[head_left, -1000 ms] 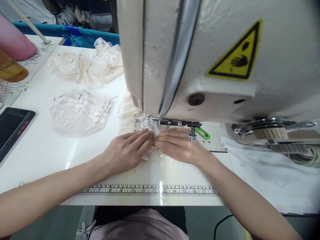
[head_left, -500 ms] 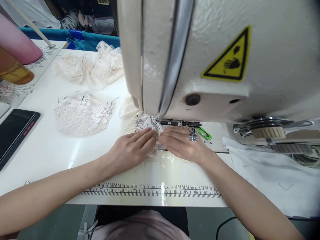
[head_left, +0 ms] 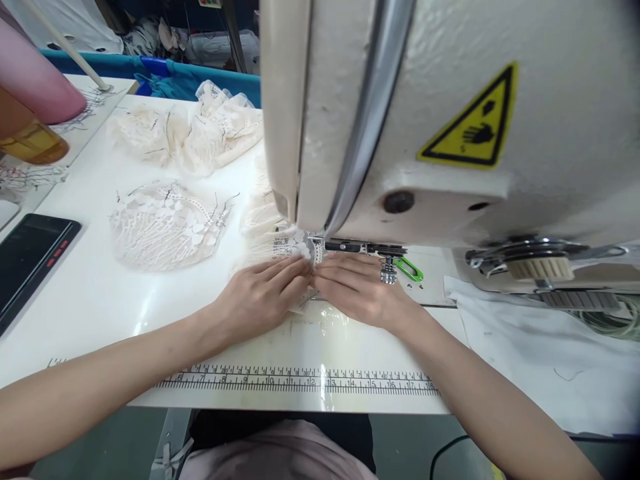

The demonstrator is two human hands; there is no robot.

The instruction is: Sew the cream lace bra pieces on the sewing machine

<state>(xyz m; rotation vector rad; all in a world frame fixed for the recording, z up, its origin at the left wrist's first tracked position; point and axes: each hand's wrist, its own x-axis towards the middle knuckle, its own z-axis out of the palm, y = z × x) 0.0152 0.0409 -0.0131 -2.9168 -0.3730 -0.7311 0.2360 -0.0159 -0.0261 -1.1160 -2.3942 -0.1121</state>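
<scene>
Cream lace fabric [head_left: 283, 245] lies under the presser-foot area of a sewing machine [head_left: 345, 120], partly hidden by the machine head and my fingers. My left hand [head_left: 270, 290] presses on the lace from the left, fingers together, gripping its near edge. Close beside it, my right hand [head_left: 357, 287] holds the lace edge just in front of the metal foot, its thumb side near the left fingertips. Part of the right fingers is hidden beneath the black metal guide [head_left: 350, 246]. The needle tip cannot be made out.
A lace piece [head_left: 167, 227] and a crumpled lace heap [head_left: 195, 137] lie to the left. A phone [head_left: 35, 260] and thread cones [head_left: 35, 73] stand farther left. Green thread snips [head_left: 410, 269] lie by the machine; white cloth [head_left: 545, 360] is at right. A ruler strip [head_left: 300, 381] runs along the front edge.
The lace has slid farther away under the machine, with more of it bunched behind the foot. My right hand has shifted slightly left. The view has turned a little.
</scene>
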